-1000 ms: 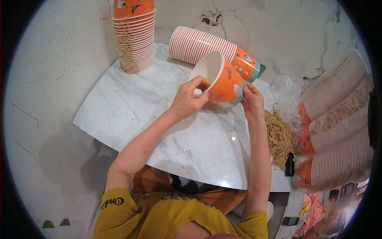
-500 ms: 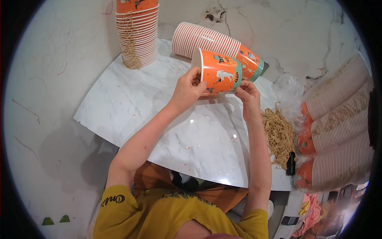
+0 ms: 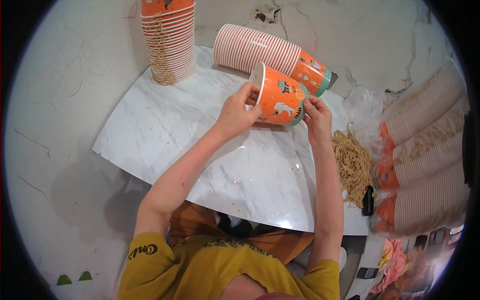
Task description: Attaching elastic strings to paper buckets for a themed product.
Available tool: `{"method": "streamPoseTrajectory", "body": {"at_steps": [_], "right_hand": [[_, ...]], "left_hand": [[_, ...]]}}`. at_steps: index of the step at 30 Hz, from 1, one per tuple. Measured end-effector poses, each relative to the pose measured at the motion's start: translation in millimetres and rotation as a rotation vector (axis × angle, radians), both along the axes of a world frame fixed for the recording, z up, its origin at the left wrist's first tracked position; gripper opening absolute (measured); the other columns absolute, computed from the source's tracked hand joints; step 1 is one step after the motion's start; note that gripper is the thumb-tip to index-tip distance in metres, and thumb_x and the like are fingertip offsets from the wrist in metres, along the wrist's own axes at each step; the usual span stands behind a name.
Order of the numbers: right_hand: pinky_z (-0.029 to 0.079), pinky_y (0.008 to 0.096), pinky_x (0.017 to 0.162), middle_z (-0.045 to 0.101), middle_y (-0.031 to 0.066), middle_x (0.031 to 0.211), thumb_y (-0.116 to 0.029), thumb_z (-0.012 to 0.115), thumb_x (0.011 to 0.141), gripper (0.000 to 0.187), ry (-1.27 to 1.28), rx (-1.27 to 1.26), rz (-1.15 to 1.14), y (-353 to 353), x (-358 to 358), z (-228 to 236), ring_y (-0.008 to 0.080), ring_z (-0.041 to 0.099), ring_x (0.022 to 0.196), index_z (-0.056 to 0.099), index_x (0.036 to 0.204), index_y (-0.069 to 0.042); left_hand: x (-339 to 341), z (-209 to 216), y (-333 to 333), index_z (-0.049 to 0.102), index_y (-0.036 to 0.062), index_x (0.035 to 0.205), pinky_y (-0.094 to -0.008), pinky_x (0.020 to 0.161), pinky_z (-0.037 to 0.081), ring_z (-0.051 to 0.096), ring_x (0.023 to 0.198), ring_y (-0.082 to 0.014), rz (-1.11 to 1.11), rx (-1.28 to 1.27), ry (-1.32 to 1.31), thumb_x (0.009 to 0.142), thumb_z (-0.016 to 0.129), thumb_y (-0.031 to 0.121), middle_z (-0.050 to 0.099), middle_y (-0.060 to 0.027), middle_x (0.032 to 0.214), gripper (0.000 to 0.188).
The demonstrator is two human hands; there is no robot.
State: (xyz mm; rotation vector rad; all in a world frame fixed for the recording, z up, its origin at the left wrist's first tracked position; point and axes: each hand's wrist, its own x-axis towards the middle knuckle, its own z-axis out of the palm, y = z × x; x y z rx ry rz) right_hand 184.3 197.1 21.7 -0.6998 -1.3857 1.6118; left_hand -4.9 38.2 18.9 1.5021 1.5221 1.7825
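Between my two hands is an orange paper cup [image 3: 278, 92] with a white rim, a teal base band and printed animal figures; it lies on its side in the air, mouth to the left. My left hand [image 3: 241, 111] pinches it at the rim, fingertips partly inside the mouth. My right hand [image 3: 317, 118] grips the teal base edge between thumb and fingers. Just behind it, a nested stack of the same cups [image 3: 257, 47] lies sideways on the marbled table [image 3: 150, 120]. A taller upright stack [image 3: 172, 45], with tan strings draped down it, stands at the far left.
A heap of tan strings [image 3: 352, 165] lies by my right forearm, next to a small black object [image 3: 368, 201]. Clear crumpled plastic [image 3: 364, 112] sits beyond it. Bagged cup stacks [image 3: 425, 150] fill the right side. Tiny orange bits dot the tabletop.
The cup has shifted slightly right and turned, its base tipping lower and its printed figures rolling round. Both hands moved with it and still hold it.
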Motion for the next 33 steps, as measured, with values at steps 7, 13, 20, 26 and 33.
{"method": "streamPoseTrajectory", "body": {"at_steps": [7,13,20,26,33], "right_hand": [[0.051,0.0294,0.076,0.070,-0.0009,0.097,-0.007,0.070,0.094,0.017,0.009,0.081,0.115,5.5,2.2,-6.2,0.0087,0.064,0.086,0.065,0.110,-0.006],[0.051,0.0287,0.077,0.070,-0.0006,0.097,-0.007,0.071,0.092,0.012,-0.044,0.118,0.144,9.5,2.9,-8.5,0.0088,0.063,0.086,0.067,0.103,-0.007],[0.053,0.0294,0.080,0.069,-0.0003,0.101,-0.011,0.070,0.095,0.013,-0.032,0.058,0.004,3.6,3.1,1.2,0.0100,0.065,0.092,0.067,0.107,-0.007],[0.051,0.0294,0.077,0.069,-0.0013,0.100,-0.013,0.072,0.094,0.016,-0.012,0.034,0.044,7.2,3.3,-4.2,0.0097,0.064,0.091,0.066,0.108,-0.008],[0.050,0.0298,0.076,0.066,-0.0023,0.099,-0.011,0.071,0.094,0.013,-0.066,0.040,0.025,15.4,14.3,-3.6,0.0095,0.064,0.090,0.065,0.105,-0.010]], "left_hand": [[-4.9,10.6,-2.8,0.057,-0.0020,0.123,-0.0292,0.092,0.050,0.063,0.096,-0.0107,-0.039,-0.013,-0.299,0.094,0.064,0.005,0.067,-0.0056,0.106,0.031],[-0.6,12.5,-5.1,0.056,-0.0024,0.123,-0.0260,0.086,0.050,0.062,0.094,-0.0092,-0.087,0.008,-0.394,0.093,0.062,0.002,0.068,-0.0052,0.101,0.031],[4.1,-5.9,0.9,0.057,0.0007,0.114,-0.0278,0.086,0.050,0.061,0.091,-0.0101,-0.077,-0.019,-0.141,0.088,0.061,-0.002,0.064,-0.0034,0.096,0.027],[12.7,42.5,-34.3,0.060,0.0000,0.105,-0.0290,0.075,0.049,0.059,0.080,-0.0155,0.335,0.594,0.220,0.083,0.063,-0.007,0.060,-0.0062,0.092,0.023],[73.5,114.2,-168.7,0.064,0.0166,0.103,-0.0229,0.062,0.040,0.043,0.059,-0.0085,-0.100,1.312,0.294,0.100,0.056,0.026,0.059,0.0107,0.082,0.013]]}}
